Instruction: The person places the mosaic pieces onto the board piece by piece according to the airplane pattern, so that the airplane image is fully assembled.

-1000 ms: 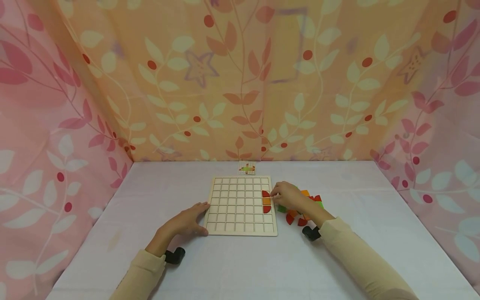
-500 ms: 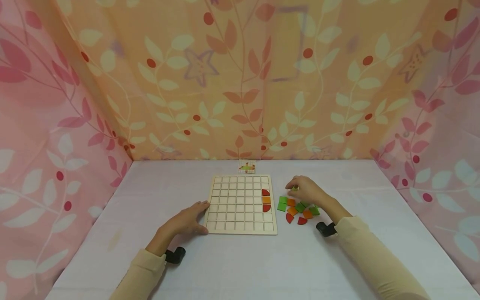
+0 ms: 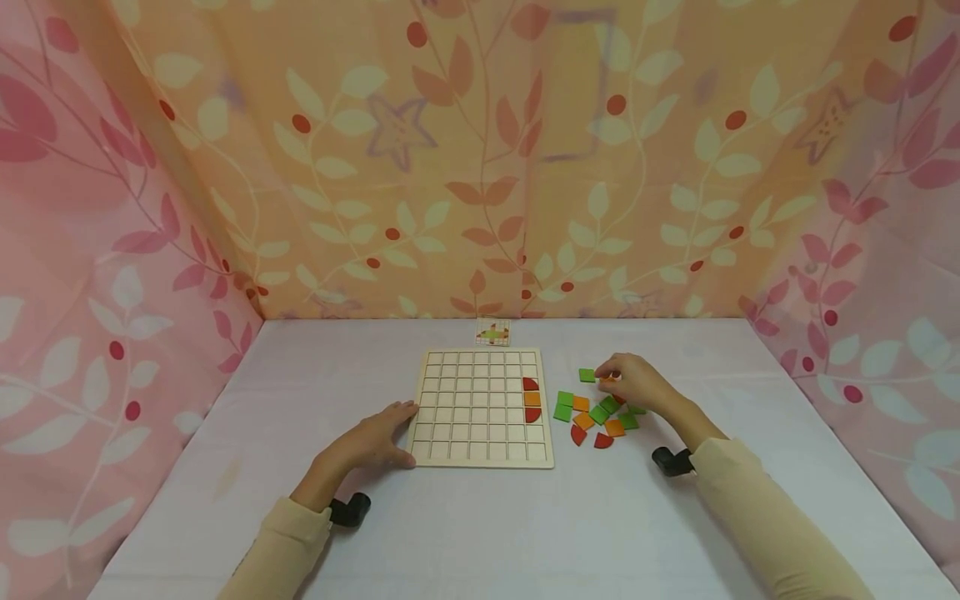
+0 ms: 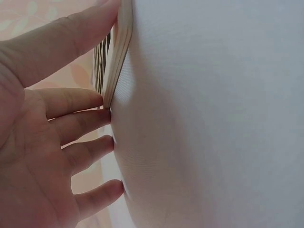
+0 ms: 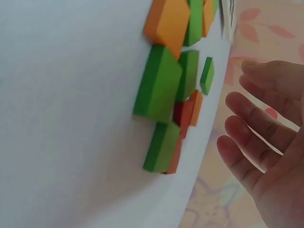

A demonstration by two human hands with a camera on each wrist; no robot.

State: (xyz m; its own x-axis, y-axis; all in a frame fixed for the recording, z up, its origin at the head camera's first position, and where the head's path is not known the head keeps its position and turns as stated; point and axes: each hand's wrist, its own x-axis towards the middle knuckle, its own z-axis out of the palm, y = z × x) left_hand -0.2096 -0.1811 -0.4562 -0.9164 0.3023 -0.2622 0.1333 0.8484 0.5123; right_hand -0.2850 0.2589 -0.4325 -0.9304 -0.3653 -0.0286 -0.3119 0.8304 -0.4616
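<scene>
A wooden grid board lies flat on the white table. Along its right column sit a red quarter-round piece, an orange square and another red quarter-round piece. My left hand rests at the board's left edge, its fingertips touching the side in the left wrist view. Above the loose pieces hovers my right hand; the right wrist view shows its fingers loosely bent with nothing visible between them. A green square lies by its fingertips, and an orange piece is partly hidden beneath.
Right of the board several loose pieces are spread out, including a green square, an orange square and a red quarter-round. A small pattern card stands behind the board. Patterned cloth closes off the back and sides.
My right hand has left the board's right edge and moved right over the loose pieces. A green square now lies uncovered left of its fingertips. The left hand stays put.
</scene>
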